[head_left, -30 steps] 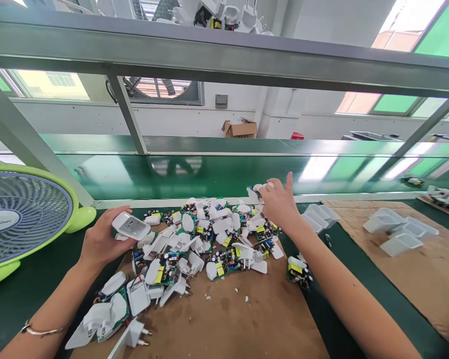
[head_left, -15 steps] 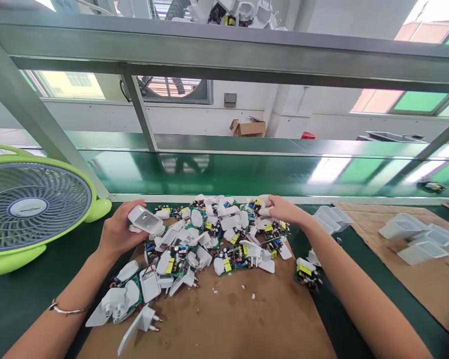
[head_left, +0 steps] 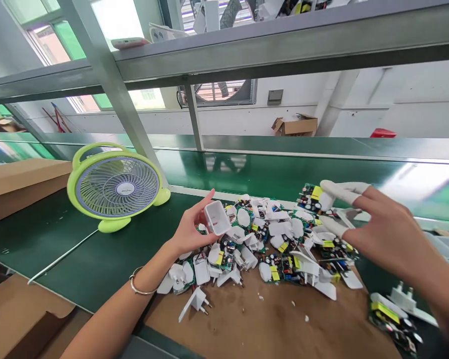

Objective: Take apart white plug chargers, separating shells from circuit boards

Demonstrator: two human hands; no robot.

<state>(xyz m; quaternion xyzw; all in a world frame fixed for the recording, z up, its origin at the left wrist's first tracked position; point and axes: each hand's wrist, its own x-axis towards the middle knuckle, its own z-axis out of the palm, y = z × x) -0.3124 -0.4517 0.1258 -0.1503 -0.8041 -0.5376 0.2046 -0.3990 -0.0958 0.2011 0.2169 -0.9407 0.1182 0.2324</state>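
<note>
From where I'm watching, I can't read a single word or number. The round badge (head_left: 125, 189) on the hub of the green desk fan (head_left: 113, 154), at ten o'clock in the view, carries small print that is too blurred to make out. The yellow label (head_left: 384, 312) on a circuit board (head_left: 394, 330), at four o'clock, shows nothing legible either.
</note>
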